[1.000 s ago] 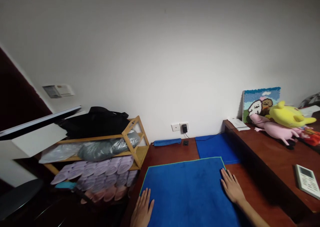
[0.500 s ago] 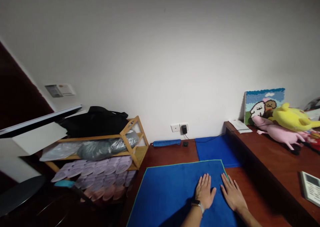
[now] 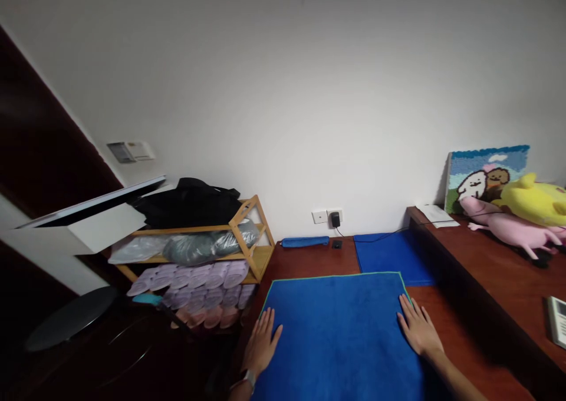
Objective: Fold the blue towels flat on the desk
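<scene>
A blue cloth (image 3: 338, 336) with a green edge lies spread flat on the reddish-brown table (image 3: 316, 262). At the cloth's left edge rests my left hand (image 3: 260, 342), palm down with the fingers extended and a watch on the wrist. My right hand (image 3: 419, 328) lies flat over the right edge near the far right corner, its fingers slightly apart. Neither hand holds anything. Behind the cloth, a second blue cloth (image 3: 391, 256) and a rolled blue cloth (image 3: 305, 242) lie near the wall.
On the raised surface (image 3: 490, 265) at right are a pink plush (image 3: 508, 224), a yellow plush (image 3: 537, 200), a dog picture (image 3: 486, 180) and a calculator (image 3: 558, 321). A wooden rack (image 3: 260, 259) with slippers stands left. A charger (image 3: 335, 219) is plugged into the wall.
My left hand has moved left across the cloth, from near its right side to its left edge. My right hand stays at the right edge. The view has shifted slightly.
</scene>
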A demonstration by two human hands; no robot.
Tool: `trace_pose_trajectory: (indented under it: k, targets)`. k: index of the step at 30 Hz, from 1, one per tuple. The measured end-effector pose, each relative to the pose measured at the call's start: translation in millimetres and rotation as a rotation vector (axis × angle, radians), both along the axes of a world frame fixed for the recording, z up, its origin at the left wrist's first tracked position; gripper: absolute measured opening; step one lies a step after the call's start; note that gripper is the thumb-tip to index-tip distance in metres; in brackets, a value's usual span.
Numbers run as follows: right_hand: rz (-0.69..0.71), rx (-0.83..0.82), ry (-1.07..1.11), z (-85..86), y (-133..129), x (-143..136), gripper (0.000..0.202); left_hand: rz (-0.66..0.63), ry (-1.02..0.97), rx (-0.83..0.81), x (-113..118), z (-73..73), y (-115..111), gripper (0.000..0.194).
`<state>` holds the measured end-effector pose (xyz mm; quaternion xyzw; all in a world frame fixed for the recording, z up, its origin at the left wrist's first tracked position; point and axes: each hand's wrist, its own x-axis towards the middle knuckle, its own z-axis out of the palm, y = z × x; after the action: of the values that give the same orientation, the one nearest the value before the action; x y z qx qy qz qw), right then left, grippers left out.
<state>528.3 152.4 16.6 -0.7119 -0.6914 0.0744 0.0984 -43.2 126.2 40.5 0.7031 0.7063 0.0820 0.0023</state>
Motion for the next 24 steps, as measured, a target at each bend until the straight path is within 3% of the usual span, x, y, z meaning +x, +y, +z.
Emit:
trace_pose_trajectory:
  k: [2, 4, 9, 12, 16, 19, 22, 24]
  targets:
    - [0.001, -0.015, -0.007, 3.7, 2.0, 0.2, 0.074, 0.005, 0.001, 0.014, -18.1, -2.3, -5.2, 0.075]
    - [0.008, -0.040, 0.010, 11.1, 3.3, 0.0, 0.074, 0.015, -0.001, 0.011, -21.2, 1.0, -6.8, 0.075]
    - [-0.031, -0.008, 0.109, 20.9, -15.7, -0.6, 0.072, 0.002, -0.012, 0.123, 13.2, 17.6, -15.2, 0.069]
    - [-0.015, 0.065, 0.107, 10.8, -45.0, -1.1, 0.073, -0.161, -0.040, 0.187, 69.2, 24.6, -30.3, 0.065]
    - [-0.016, 0.036, 0.049, -1.0, -74.7, -2.7, 0.071, -0.499, -0.112, 0.084, 187.3, 30.8, -45.1, 0.065]
    - [-0.018, 0.033, 0.016, 1.8, -79.8, -4.9, 0.071, -0.634, -0.170, 0.039, 269.2, 32.0, -46.0, 0.067]
    - [-0.022, 0.027, -0.012, 8.7, -78.8, -7.0, 0.072, -0.602, -0.183, -0.037, 302.9, 29.5, -42.7, 0.067]
    - [-0.026, 0.016, -0.024, 11.9, -78.7, -8.0, 0.073, -0.537, -0.181, -0.072, 290.7, 27.0, -42.4, 0.067]
